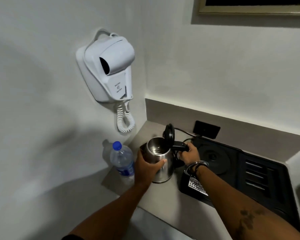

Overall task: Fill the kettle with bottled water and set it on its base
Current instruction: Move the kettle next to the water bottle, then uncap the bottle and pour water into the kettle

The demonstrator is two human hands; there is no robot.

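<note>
A steel kettle (160, 153) stands on the grey counter (164, 198) with its black lid (169, 134) flipped up. My left hand (146, 168) wraps around the kettle's body from the left. My right hand (188, 153) grips its black handle on the right. A clear water bottle (122, 161) with a blue cap stands just left of the kettle, capped. The round black kettle base (215, 158) sits on a black tray (260, 177) to the right, with nothing on it.
A white wall-mounted hair dryer (109, 66) with a coiled cord hangs above the bottle. A black socket plate (206, 129) and a cable lie behind the kettle. The tray also holds a perforated metal piece (197, 186). Walls close in at left and back.
</note>
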